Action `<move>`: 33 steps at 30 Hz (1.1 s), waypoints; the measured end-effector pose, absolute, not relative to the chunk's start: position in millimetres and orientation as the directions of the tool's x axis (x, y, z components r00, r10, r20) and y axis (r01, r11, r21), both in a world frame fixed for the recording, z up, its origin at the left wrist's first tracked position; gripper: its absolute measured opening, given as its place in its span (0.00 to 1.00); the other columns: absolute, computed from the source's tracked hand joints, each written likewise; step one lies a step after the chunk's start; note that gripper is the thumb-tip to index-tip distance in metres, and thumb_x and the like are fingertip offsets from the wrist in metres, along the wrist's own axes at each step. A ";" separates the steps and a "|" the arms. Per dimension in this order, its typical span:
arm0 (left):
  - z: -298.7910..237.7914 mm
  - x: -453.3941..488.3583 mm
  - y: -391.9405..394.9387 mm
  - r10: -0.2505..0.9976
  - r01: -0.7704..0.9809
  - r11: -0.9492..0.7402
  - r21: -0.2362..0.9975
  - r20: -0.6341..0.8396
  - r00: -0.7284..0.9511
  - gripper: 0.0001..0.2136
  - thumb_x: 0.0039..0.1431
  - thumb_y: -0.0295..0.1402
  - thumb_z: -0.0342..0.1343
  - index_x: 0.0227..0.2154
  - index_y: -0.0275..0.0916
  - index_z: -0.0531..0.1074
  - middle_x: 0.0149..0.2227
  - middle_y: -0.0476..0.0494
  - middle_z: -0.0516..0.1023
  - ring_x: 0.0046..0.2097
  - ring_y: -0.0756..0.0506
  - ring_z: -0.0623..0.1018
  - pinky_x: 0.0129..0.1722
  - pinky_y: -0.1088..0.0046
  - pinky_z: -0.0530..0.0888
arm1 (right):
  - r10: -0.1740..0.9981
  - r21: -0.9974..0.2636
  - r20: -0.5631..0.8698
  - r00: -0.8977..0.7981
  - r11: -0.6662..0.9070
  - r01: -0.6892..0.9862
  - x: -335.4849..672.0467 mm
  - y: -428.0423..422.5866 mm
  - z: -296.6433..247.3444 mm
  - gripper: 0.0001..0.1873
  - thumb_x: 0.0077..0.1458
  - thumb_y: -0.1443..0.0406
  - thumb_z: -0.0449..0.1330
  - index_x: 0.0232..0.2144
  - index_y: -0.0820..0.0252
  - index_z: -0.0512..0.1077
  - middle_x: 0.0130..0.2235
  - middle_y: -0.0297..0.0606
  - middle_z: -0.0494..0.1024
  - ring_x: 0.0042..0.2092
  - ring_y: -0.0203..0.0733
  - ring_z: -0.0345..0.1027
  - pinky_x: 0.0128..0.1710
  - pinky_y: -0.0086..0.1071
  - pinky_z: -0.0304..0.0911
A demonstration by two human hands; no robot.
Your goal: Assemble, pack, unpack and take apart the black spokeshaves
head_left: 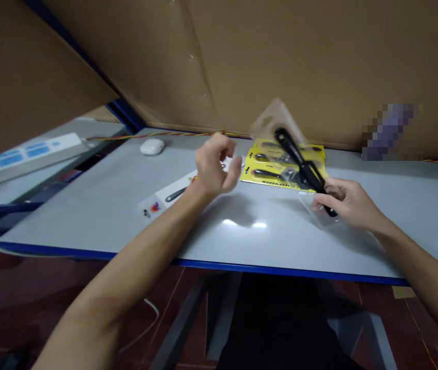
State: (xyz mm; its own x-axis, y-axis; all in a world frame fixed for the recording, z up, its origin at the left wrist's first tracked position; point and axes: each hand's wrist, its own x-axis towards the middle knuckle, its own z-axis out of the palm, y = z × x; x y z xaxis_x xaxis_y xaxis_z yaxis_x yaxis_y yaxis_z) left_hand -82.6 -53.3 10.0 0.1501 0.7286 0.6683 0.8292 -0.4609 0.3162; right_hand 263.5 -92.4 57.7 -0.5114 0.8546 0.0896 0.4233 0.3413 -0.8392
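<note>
My right hand (346,203) pinches the lower end of a clear plastic blister pack (276,115), tilted above the table. Inside it lies a black two-handled tool (298,159), which looks like a spokeshave. My left hand (217,164) hovers left of the pack, holding nothing, its fingers curled and the thumb apart. Behind both hands, several yellow cards (248,172) lie overlapping with black tools on them; their print includes "WOODWORK". Partly under my left forearm is a white sheet or clear bag (161,198) with a dark-handled item (175,195) and a small red and blue piece (154,207).
A grey table (99,205) with a blue front edge spans the view. A white rounded case (152,147) stands at the back left, near a twisted red-yellow wire (126,136). A power strip (34,151) lies farther left. Cardboard walls (280,56) close off the back; a blurred purple patch (388,131) is at right.
</note>
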 end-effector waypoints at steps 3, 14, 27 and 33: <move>12.3 -119.6 -34.5 0.792 0.927 -0.244 0.284 0.611 0.022 0.15 0.69 0.45 0.45 0.43 0.43 0.72 0.32 0.44 0.74 0.40 0.38 0.77 0.55 0.48 0.68 | 0.842 -0.940 -0.060 -0.536 0.132 0.313 270.2 -81.8 51.3 0.17 0.60 0.49 0.65 0.33 0.55 0.75 0.32 0.40 0.83 0.31 0.46 0.77 0.30 0.40 0.71; 24.2 -116.8 -32.0 0.935 0.983 0.066 0.169 0.334 -0.120 0.20 0.68 0.41 0.44 0.47 0.35 0.77 0.43 0.33 0.81 0.47 0.35 0.80 0.50 0.60 0.72 | 0.732 -0.685 -0.233 -0.640 0.343 0.642 288.6 -71.0 55.1 0.11 0.63 0.56 0.59 0.44 0.55 0.71 0.27 0.33 0.78 0.26 0.41 0.69 0.27 0.34 0.61; 19.5 -103.2 -32.5 0.921 0.945 0.264 0.194 0.240 -0.306 0.29 0.69 0.49 0.43 0.60 0.31 0.70 0.56 0.17 0.76 0.57 0.23 0.76 0.53 0.49 0.70 | 0.878 -0.210 0.146 -0.456 0.478 0.853 284.7 -63.1 36.8 0.18 0.64 0.62 0.50 0.44 0.57 0.79 0.40 0.43 0.85 0.38 0.49 0.74 0.35 0.37 0.55; 47.3 -81.4 -65.1 0.851 0.963 -0.114 0.243 0.525 -0.031 0.19 0.69 0.47 0.45 0.44 0.39 0.74 0.34 0.37 0.80 0.39 0.37 0.79 0.41 0.63 0.70 | 0.914 -0.283 0.119 -0.388 0.406 0.869 278.0 -64.7 32.9 0.19 0.69 0.56 0.49 0.41 0.54 0.79 0.41 0.41 0.86 0.39 0.48 0.74 0.35 0.36 0.54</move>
